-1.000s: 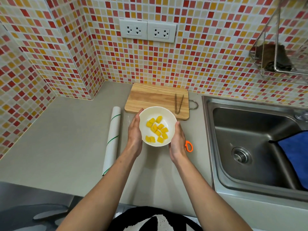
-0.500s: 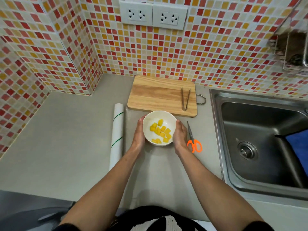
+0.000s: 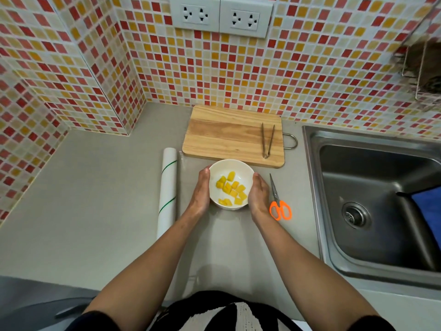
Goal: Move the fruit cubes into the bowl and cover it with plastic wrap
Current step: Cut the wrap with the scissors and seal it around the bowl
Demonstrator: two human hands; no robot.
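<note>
A white bowl holding several yellow fruit cubes rests on the grey counter just in front of the wooden cutting board. My left hand cups the bowl's left side and my right hand cups its right side. A roll of plastic wrap, white with green lines, lies lengthwise to the left of the bowl. A clear sheet of wrap appears to lie on the counter under the bowl; its edge is faint.
Metal tongs lie on the board's right end. Orange-handled scissors lie right of my right hand. A steel sink with a blue cloth is at the right. Tiled walls close the back and left.
The bowl, held in both hands, has come down from above the board's front edge onto the counter in front of it. The scissors are now uncovered.
</note>
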